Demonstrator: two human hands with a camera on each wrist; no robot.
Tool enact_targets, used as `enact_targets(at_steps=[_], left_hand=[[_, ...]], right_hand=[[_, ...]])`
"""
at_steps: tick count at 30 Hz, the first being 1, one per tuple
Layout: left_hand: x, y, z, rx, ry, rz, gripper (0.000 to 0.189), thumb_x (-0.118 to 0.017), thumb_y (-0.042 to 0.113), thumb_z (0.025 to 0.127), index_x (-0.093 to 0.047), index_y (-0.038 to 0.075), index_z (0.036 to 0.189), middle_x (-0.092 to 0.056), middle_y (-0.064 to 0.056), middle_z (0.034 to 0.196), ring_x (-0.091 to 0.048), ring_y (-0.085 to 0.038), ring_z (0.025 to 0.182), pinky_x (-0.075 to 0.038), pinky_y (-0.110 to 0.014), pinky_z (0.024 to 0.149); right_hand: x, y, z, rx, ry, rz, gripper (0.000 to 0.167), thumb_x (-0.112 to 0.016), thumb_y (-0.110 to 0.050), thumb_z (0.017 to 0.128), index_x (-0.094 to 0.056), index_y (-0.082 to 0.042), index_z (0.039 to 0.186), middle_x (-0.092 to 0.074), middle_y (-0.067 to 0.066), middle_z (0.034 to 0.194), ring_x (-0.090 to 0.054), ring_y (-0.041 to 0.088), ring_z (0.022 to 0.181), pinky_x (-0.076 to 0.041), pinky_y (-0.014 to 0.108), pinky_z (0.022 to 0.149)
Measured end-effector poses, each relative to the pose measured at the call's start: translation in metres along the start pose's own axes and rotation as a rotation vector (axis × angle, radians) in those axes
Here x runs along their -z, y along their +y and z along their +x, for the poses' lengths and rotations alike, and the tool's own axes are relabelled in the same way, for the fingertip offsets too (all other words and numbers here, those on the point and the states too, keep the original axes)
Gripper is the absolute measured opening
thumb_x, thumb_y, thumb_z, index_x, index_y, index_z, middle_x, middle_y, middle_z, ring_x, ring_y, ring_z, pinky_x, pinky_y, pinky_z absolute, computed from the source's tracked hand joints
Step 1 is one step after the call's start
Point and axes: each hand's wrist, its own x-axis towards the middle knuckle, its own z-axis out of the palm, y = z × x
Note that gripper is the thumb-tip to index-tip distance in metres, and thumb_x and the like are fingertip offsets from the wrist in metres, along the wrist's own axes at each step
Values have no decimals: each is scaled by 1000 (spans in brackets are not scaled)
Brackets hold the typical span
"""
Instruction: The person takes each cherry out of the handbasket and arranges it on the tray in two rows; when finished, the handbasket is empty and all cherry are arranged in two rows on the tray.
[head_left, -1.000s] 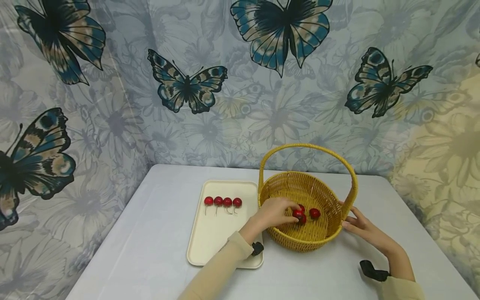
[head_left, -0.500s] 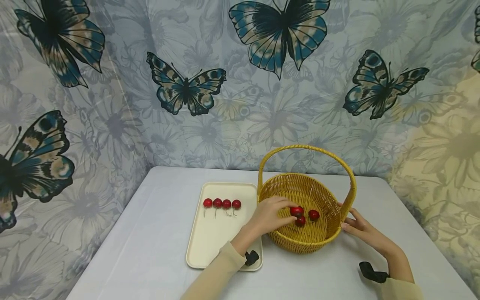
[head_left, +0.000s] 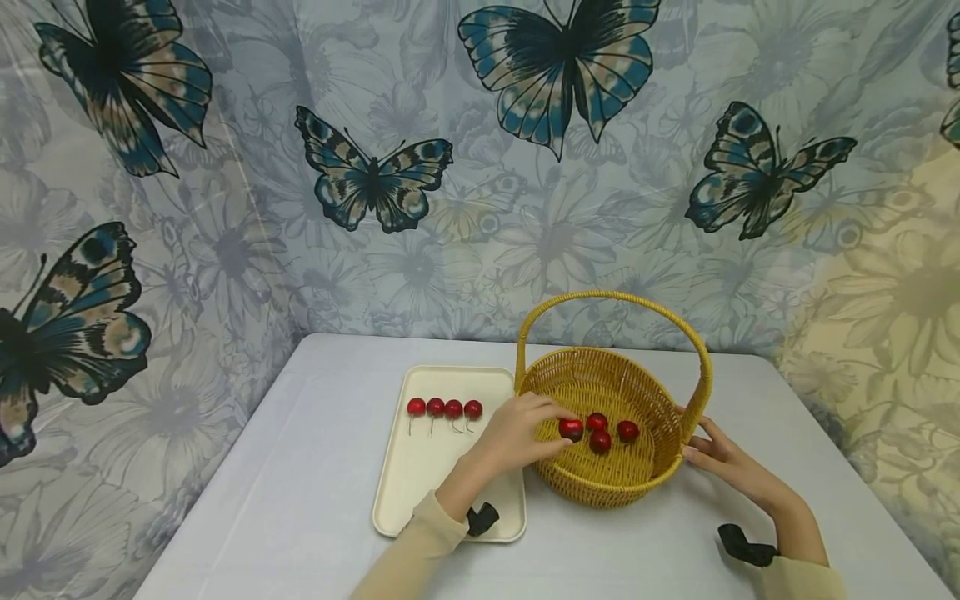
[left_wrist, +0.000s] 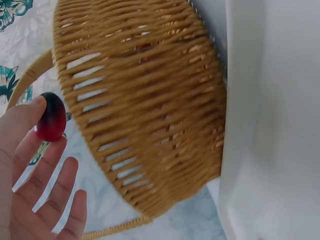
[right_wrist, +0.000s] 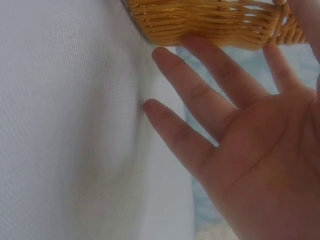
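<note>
In the head view my left hand (head_left: 517, 429) pinches a red cherry (head_left: 571, 429) between thumb and fingers, over the left side of the yellow wicker basket (head_left: 600, 493). The left wrist view shows the same cherry (left_wrist: 51, 117), dark where the thumb presses it, with the other fingers spread. Three more cherries (head_left: 628, 431) lie on the basket floor. My right hand (head_left: 738, 467) touches the basket's right side by the handle base. In the right wrist view that hand's fingers (right_wrist: 192, 92) are fairly straight, some meeting the wicker.
Left of the basket lies a cream tray (head_left: 427, 492) bearing a row of several cherries (head_left: 453, 409), stems toward me. The basket's tall arched handle (head_left: 615, 294) rises above it. A white cloth covers the table (head_left: 285, 467), and a butterfly-print curtain (head_left: 420, 275) hangs behind.
My left hand has drawn left from the cluster inside the basket, carrying one cherry away from the three others. The right hand stays at the basket's right side.
</note>
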Motion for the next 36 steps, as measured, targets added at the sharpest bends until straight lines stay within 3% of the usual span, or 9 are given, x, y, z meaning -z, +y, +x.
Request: enact_targets(at_steps=[9,27,31,36], left_hand=[[21,-7,-12,32,-73,-19,30,-67,40,83,-67,26,110,-64,11,100,-58,-6,92,-45,-19,75],[41,-39,-54,104,-179,-22,28,-68,39,82,-69,25,106,-66,14,99,-57,-6,94,-45,-24,81],[45,-47,-65,133,-213,-11,28,-69,41,81,-69,27,106,-65,15,96,-57,-7,90,-44,-25,78],[51,-56,-78,175,-235,-26,28,-69,39,81,-69,25,105,-65,14,100,-57,-9,94,-45,-29,83]], right_hand=[[0,0,0,-1,2,-3,63,-44,-18,99,-7,-17,149,-23,35,143,-33,-23,106,-29,72,90],[0,-1,-1,-3,3,4,63,-45,-18,99,-7,-18,149,-23,34,144,-33,-23,106,-28,73,90],[-1,-1,-1,-4,6,3,64,-45,-19,99,-7,-16,149,-22,35,144,-33,-23,106,-27,73,90],[0,0,-1,-23,2,4,64,-45,-20,99,-6,-17,149,-24,35,143,-34,-23,105,-27,73,89]])
